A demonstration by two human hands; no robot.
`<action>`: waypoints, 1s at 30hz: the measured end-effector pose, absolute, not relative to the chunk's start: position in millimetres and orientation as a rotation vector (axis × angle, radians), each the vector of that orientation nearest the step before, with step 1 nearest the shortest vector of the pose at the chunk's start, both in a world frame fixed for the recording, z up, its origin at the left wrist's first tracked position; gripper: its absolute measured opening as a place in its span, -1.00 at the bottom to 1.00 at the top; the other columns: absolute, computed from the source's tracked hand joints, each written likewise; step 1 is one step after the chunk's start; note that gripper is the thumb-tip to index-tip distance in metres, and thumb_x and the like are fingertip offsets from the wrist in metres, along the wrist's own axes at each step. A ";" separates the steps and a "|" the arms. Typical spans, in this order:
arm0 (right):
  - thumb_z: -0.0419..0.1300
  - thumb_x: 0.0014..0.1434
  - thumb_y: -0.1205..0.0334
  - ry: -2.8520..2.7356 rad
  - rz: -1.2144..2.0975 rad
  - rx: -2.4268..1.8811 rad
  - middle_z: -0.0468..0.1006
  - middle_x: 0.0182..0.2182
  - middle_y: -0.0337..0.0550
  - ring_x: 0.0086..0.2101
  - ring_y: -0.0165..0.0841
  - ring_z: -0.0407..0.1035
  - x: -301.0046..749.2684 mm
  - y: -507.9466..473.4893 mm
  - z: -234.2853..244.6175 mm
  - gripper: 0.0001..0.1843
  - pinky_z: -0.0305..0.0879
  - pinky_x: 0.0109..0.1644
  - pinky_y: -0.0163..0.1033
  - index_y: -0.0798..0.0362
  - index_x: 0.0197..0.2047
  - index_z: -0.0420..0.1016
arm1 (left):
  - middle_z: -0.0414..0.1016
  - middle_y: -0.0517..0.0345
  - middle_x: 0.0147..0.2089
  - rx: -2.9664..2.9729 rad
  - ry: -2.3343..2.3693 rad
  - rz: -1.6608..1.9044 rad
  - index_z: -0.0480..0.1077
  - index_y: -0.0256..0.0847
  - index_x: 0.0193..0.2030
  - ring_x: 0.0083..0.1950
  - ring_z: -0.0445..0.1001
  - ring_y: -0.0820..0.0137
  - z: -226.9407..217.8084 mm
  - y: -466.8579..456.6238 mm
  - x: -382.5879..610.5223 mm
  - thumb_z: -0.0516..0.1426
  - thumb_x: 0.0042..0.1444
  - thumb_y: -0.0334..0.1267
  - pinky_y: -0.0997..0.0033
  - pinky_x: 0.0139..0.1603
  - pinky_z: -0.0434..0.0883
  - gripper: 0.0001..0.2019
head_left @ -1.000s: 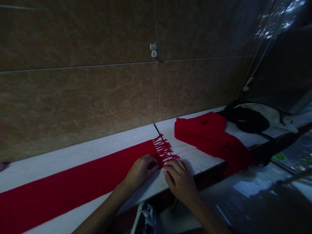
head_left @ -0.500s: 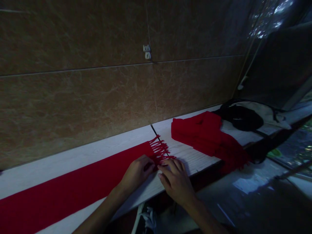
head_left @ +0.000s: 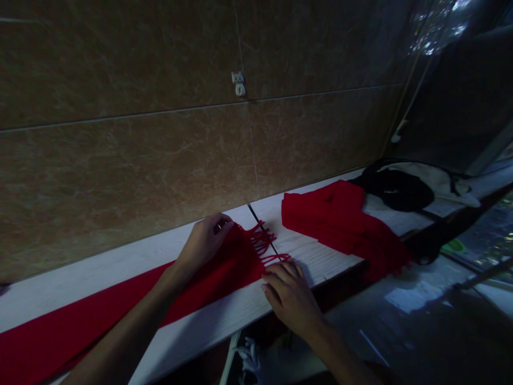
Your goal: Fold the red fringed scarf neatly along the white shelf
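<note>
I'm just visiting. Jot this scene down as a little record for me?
Left hand: pinching the far edge of the long red scarf
Right hand: at the scarf's near corner, by its fringe; grip unclear
Surface: white boards
To the right: bunched red cloth, then black item
Behind: brown wall, white cat figure

Dim room: tiled wall (head_left: 168, 160), white bench (head_left: 228, 315)

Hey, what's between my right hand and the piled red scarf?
The head view shows only white tabletop between your right hand and the piled scarf.
</note>
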State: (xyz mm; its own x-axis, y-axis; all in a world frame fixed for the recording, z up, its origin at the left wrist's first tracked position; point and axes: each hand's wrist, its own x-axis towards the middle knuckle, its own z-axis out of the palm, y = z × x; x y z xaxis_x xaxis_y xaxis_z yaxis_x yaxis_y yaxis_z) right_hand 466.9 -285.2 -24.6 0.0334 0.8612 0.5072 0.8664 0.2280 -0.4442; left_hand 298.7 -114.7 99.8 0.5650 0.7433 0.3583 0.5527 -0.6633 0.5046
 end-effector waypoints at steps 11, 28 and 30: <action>0.17 0.30 -0.20 -0.903 1.197 -1.065 0.64 -0.12 -0.02 -0.20 -0.23 0.54 431.8 -252.5 5.9 -0.54 0.49 -0.11 -0.07 0.01 -0.02 0.56 | 0.63 0.07 -0.21 2.588 1.000 0.682 0.54 -0.19 -0.13 -0.26 0.51 0.30 90.6 -122.7 303.9 0.05 0.33 -0.14 0.32 -0.13 0.42 -0.73; -0.02 0.30 0.06 -0.636 1.478 -0.896 0.65 -0.20 -0.01 -0.14 -0.21 0.58 417.8 -192.9 -14.3 -0.74 0.53 -0.02 0.02 -0.07 -0.21 0.46 | 0.33 -0.08 0.43 2.498 0.872 0.519 0.31 -0.18 0.35 0.47 0.26 0.22 9.3 -242.9 247.6 0.01 0.36 -0.41 0.07 0.49 0.26 -0.56; -0.07 0.32 0.02 -0.743 1.456 -0.855 0.66 -0.14 0.02 -0.08 -0.18 0.57 418.9 -193.2 -4.7 -0.68 0.52 0.04 0.09 -0.09 -0.18 0.47 | 0.21 -0.12 0.51 2.575 0.922 0.464 0.21 -0.21 0.43 0.54 0.12 0.16 8.5 -238.7 248.8 0.04 0.37 -0.35 -0.07 0.54 0.16 -0.50</action>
State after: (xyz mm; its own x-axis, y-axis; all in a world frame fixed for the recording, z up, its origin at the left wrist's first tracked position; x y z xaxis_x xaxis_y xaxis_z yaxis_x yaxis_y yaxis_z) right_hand 418.9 -193.2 -4.7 0.0026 0.9970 -0.0769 -0.5227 -0.0642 -0.8501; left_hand 248.8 -238.7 8.5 0.7325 0.6564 0.1806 0.5361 -0.7197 0.4412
